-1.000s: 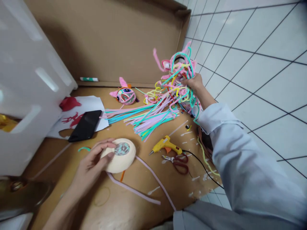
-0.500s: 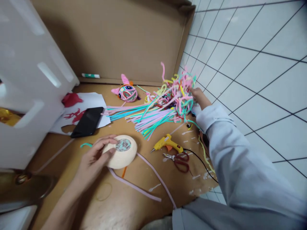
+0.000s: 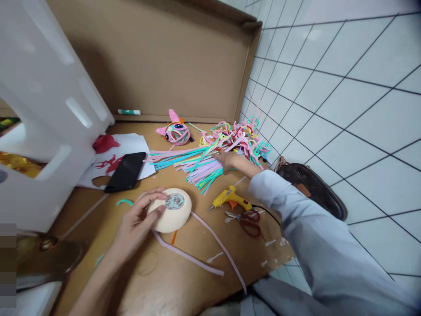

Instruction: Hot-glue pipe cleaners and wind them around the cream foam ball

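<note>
Fingers and thumb of the left hand (image 3: 140, 217) pinch the near-left side of a cream-coloured roll (image 3: 169, 219), the thumb lying across its upper face beside a core (image 3: 175, 201) patterned in green and grey. The roll sits low over the brown surface (image 3: 184, 285); whether it touches down cannot be told. It is nearer the wearer than the right hand (image 3: 225, 160) and to that hand's left, well apart from it.

The right hand reaches over a bundle of straight pipe cleaners (image 3: 204, 169) in lilac, turquoise and yellow, with its fingers at the strands; whether they grip any cannot be told. Just beyond this hand lies a tangled heap of bent pipe cleaners (image 3: 255, 140), mostly pink and turquoise.

Between the hands and nearer the wearer, a yellow glue gun (image 3: 232, 197) points left, with red-handled scissors (image 3: 250, 224) close beside it. Two lilac strips (image 3: 194, 259) extend from near the roll toward the wearer, and a short orange piece (image 3: 174, 237) shows just below it. Beyond the roll, a round pink-eared figure (image 3: 177, 133) lies near the cardboard wall (image 3: 164, 66). Farther left, a black phone (image 3: 126, 172) rests partly on white paper (image 3: 140, 142), with a red piece (image 3: 105, 143) near the paper's far edge.
</note>
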Motion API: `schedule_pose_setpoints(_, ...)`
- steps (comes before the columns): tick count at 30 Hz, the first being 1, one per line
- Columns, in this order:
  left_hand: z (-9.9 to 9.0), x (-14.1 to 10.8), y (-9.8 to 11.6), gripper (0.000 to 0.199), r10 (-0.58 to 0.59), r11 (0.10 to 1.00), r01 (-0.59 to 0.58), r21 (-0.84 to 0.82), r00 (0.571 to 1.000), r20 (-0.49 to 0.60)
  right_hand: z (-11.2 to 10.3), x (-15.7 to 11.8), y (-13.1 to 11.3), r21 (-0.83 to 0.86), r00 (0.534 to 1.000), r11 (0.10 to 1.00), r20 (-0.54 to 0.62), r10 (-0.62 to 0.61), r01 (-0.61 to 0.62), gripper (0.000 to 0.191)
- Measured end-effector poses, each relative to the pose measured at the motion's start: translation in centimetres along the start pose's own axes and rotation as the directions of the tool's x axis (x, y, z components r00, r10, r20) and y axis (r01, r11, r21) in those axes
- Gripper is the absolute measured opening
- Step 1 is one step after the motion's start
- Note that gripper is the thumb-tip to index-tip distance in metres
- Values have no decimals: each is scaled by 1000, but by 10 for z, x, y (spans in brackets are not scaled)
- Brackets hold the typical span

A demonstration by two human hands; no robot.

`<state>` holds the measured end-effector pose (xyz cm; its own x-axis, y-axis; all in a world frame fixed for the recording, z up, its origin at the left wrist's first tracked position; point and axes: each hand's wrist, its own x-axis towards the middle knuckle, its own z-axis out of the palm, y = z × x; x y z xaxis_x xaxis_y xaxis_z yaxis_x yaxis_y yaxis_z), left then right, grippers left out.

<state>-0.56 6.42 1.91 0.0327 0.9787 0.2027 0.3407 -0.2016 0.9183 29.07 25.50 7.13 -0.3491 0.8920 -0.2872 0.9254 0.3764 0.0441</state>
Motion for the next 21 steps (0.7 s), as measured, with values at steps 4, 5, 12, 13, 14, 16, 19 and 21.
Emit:
schedule_pose_setpoints(4, 4, -4, 1, 24, 110, 991, -112, 70, 994, 28, 11, -2, -30, -10, 999, 1000, -40, -26, 26, 43)
schedule_pose_setpoints(5, 4, -5, 2, 24, 135, 987, -138, 87, 990, 48, 9, -3, -37, -8, 998, 999, -58, -37, 36, 38)
schedule_pose_setpoints(12, 7, -10, 6, 26, 191, 966, -207, 156, 975, 112, -13, 2, -71, 23, 979, 988, -143, -147, 152, 45)
schedule_pose_setpoints(13, 6, -10, 6, 27, 186, 968, -201, 151, 977, 107, -18, 3, -64, 18, 976, 992, -184, -119, 125, 47)
schedule_pose_setpoints(14, 6, -9, 6, 27, 180, 970, -194, 146, 978, 101, -22, 4, -53, 9, 970, 997, -234, -67, 71, 48)
schedule_pose_setpoints(16, 5, -7, 7, 27, 172, 974, -184, 135, 981, 90, -28, 2, -21, -10, 941, 998, -336, 50, -56, 52)
schedule_pose_setpoints(19, 5, -6, 4, 27, 181, 974, -189, 123, 980, 78, -28, -12, 33, 9, 887, 930, -298, 353, -367, 45)
schedule_pose_setpoints(21, 6, -7, 2, 27, 193, 972, -202, 121, 978, 79, -21, -27, 58, 33, 873, 916, -290, 391, -399, 39)
